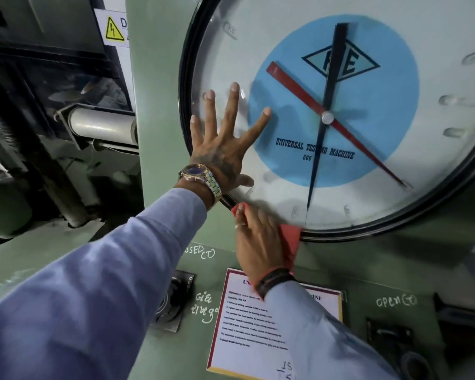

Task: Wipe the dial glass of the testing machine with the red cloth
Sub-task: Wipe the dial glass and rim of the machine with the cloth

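Note:
The large round dial glass [436,86] of the green testing machine fills the upper right, with a black rim, a blue centre disc, a red pointer and a black pointer. My left hand [225,149] lies flat on the glass at its left side, fingers spread wide, holding nothing; a metal watch sits on that wrist. My right hand [258,239] presses the red cloth [292,239] against the bottom rim of the dial, just left of the black pointer's tip. Most of the cloth is hidden under the hand.
Below the dial, the green panel [368,259] carries a framed instruction sheet [247,333], chalk writing, a black valve knob [173,300] at left and another control [401,341] at right. A yellow electrical warning sticker [113,28] and dark machine parts lie to the left.

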